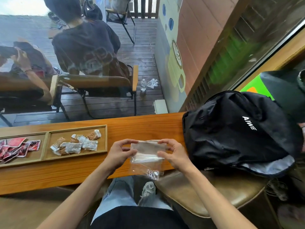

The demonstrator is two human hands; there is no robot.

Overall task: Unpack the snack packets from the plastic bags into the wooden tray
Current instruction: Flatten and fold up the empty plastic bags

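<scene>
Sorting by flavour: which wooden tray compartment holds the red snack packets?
The left compartment holds the red packets; the right compartment holds brown-and-white packets.

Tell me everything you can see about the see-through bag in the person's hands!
The plastic bag is clear, thin and crinkly, with a zip strip near its top. Both hands hold it up over the table's near edge: the left hand pinches its left side, the right hand its right side, fingers along the top. Its lower part hangs down wrinkled. It looks almost empty; something small and shiny sits in the bottom corner, too unclear to name.
</scene>
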